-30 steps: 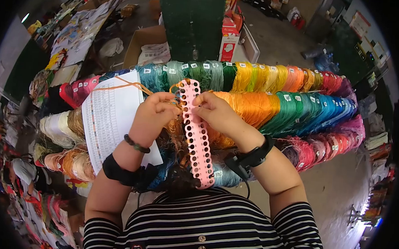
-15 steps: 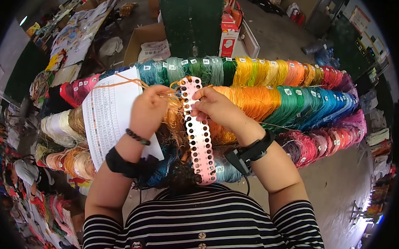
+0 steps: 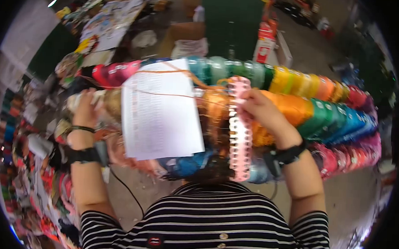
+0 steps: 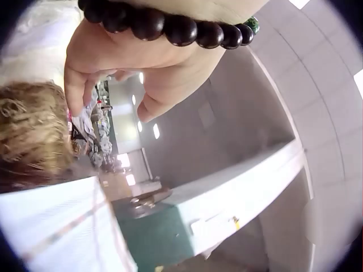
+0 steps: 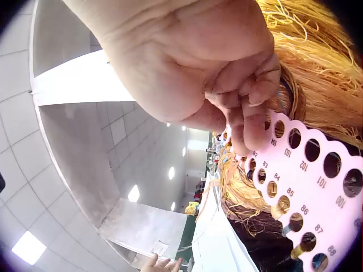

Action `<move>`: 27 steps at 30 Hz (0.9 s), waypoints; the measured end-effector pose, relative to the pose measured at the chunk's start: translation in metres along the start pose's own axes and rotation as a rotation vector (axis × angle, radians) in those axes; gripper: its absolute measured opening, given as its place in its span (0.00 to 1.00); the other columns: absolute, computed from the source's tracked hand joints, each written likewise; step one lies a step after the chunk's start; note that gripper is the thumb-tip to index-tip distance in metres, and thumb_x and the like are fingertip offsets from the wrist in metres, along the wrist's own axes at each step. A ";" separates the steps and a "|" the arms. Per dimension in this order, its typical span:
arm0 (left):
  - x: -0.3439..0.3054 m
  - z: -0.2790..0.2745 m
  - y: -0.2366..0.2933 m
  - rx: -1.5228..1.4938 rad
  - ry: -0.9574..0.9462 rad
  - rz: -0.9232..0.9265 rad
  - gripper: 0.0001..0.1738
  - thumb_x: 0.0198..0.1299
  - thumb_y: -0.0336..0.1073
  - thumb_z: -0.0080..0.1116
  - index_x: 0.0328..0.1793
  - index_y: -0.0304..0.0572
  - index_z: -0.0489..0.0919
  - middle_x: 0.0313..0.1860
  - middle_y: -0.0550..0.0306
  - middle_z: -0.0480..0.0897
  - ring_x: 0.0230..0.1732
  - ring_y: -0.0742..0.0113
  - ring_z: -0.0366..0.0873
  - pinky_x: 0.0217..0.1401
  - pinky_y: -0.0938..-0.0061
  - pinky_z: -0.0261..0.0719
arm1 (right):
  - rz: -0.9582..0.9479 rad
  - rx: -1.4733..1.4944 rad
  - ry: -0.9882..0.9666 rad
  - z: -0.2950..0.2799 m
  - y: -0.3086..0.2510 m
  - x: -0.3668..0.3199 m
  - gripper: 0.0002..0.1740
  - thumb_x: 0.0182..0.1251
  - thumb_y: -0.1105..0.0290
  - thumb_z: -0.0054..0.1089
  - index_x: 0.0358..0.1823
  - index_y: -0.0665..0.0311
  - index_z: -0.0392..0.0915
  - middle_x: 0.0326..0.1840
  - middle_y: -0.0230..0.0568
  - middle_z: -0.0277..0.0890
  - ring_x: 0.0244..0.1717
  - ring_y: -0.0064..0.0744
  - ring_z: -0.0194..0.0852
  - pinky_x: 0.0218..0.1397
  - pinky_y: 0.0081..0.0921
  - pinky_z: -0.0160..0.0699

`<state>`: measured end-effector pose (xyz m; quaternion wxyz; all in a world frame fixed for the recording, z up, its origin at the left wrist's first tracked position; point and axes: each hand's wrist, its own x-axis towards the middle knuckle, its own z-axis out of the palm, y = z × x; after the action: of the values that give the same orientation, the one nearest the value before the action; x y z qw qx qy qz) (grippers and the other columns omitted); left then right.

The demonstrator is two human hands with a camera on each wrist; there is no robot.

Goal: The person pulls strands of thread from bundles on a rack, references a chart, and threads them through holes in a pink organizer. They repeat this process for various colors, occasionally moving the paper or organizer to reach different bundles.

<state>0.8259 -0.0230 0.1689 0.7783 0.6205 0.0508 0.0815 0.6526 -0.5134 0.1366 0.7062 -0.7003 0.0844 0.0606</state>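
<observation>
A pink thread card [image 3: 240, 148] with numbered holes along both edges stands lengthwise before the chest. My right hand [image 3: 266, 114] pinches it near its upper end; in the right wrist view the fingertips [image 5: 252, 133] lie on the card and small thread tufts fill some holes. Far to the left, my blurred left hand [image 3: 85, 110] is beside the cream and brown skeins. A thin brown thread [image 3: 165, 94] stretches from near the card across white printed sheets [image 3: 159, 127] to the left fingers. In the left wrist view, thumb and fingertips stand apart.
Rows of labelled thread skeins in many colours, such as the orange skein [image 3: 289, 106], lie under both hands. More orange strands [image 3: 166, 71] rest over the sheets' top. A green pillar [image 3: 230, 28] and a cardboard box [image 3: 183, 37] stand behind.
My left hand has moved from beside the card far out to the left, and the thread now spans the sheets. The right hand keeps its hold; the head view has shifted.
</observation>
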 end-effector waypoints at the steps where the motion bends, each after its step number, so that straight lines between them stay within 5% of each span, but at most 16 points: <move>1: -0.024 0.004 0.004 0.188 0.036 -0.074 0.22 0.61 0.43 0.63 0.59 0.44 0.74 0.43 0.62 0.78 0.37 0.73 0.77 0.33 0.78 0.75 | -0.012 0.055 0.011 0.005 -0.003 -0.009 0.08 0.70 0.71 0.53 0.48 0.61 0.71 0.35 0.33 0.78 0.32 0.21 0.77 0.37 0.18 0.75; 2: -0.038 0.003 0.003 0.507 -0.068 -0.089 0.21 0.63 0.45 0.61 0.58 0.44 0.76 0.36 0.66 0.79 0.33 0.77 0.74 0.29 0.82 0.68 | -0.145 0.022 0.034 0.002 0.008 -0.010 0.07 0.70 0.72 0.55 0.47 0.62 0.71 0.36 0.33 0.78 0.34 0.20 0.76 0.36 0.17 0.75; 3: -0.041 -0.018 -0.019 0.440 -0.231 -0.052 0.19 0.64 0.43 0.60 0.57 0.42 0.77 0.33 0.66 0.80 0.31 0.78 0.75 0.30 0.83 0.70 | -0.275 -0.010 0.065 -0.001 0.020 -0.012 0.07 0.69 0.72 0.57 0.46 0.63 0.72 0.37 0.33 0.78 0.35 0.19 0.76 0.36 0.17 0.75; 5: -0.078 -0.013 -0.035 0.364 -0.219 -0.161 0.18 0.65 0.37 0.60 0.58 0.39 0.77 0.40 0.59 0.83 0.35 0.76 0.77 0.34 0.83 0.75 | -0.229 -0.076 0.130 0.001 0.017 -0.033 0.06 0.68 0.74 0.58 0.44 0.66 0.73 0.38 0.31 0.78 0.40 0.18 0.75 0.44 0.15 0.73; 7: -0.081 -0.034 -0.082 0.575 -0.288 0.094 0.17 0.68 0.34 0.55 0.60 0.34 0.75 0.49 0.58 0.83 0.45 0.75 0.79 0.42 0.83 0.77 | -0.220 -0.142 0.221 -0.006 0.038 -0.045 0.09 0.68 0.73 0.58 0.46 0.67 0.73 0.38 0.31 0.78 0.40 0.18 0.75 0.44 0.17 0.73; 12: -0.087 -0.022 -0.097 0.166 -0.215 -0.117 0.14 0.68 0.33 0.55 0.55 0.32 0.78 0.43 0.58 0.84 0.39 0.78 0.79 0.39 0.83 0.77 | -0.081 0.029 0.259 0.029 0.063 -0.067 0.11 0.69 0.71 0.58 0.49 0.68 0.74 0.41 0.32 0.79 0.40 0.18 0.75 0.47 0.17 0.73; 27: -0.096 -0.018 -0.087 0.393 -0.356 -0.077 0.14 0.68 0.35 0.54 0.47 0.27 0.82 0.33 0.62 0.84 0.33 0.80 0.76 0.36 0.82 0.74 | -0.127 -0.161 0.425 0.066 0.083 -0.077 0.13 0.69 0.67 0.60 0.47 0.70 0.77 0.39 0.28 0.78 0.38 0.13 0.71 0.43 0.15 0.70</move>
<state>0.7339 -0.0428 0.0784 0.6419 0.7620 -0.0485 -0.0703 0.5631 -0.4437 0.0716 0.6169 -0.7553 0.1819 -0.1262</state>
